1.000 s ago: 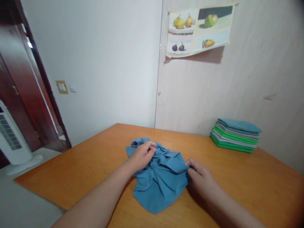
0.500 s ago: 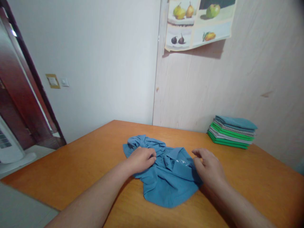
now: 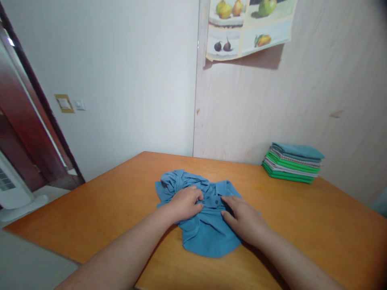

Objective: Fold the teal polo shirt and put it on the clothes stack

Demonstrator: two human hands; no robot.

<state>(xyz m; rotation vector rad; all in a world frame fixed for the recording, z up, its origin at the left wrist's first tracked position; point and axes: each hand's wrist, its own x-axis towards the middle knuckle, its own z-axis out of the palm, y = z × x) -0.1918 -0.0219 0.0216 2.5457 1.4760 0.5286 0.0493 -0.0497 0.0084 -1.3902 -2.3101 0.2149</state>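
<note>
A crumpled blue shirt [image 3: 211,237] lies on the wooden table in front of me, with its collar and a dark button showing near the middle. My left hand [image 3: 188,202] is closed on the bunched cloth left of the buttons; its fingertips are partly buried in folds. On the shirt's right side rests my right hand [image 3: 243,217], thumb and fingers apart, with the button strip just left of its fingertips. It covers part of the cloth there.
At the back right of the table [image 3: 115,213] stands a stack of folded clothes [image 3: 292,163] in blue, green and grey. A fruit poster [image 3: 248,32] hangs on the wall behind. To the left, a white appliance [image 3: 15,185] stands near a dark red door [image 3: 27,121].
My right hand has moved left and over the shirt's right side, covering the white marks seen there before. The left hand stays on the bunched cloth. The view has shifted slightly.
</note>
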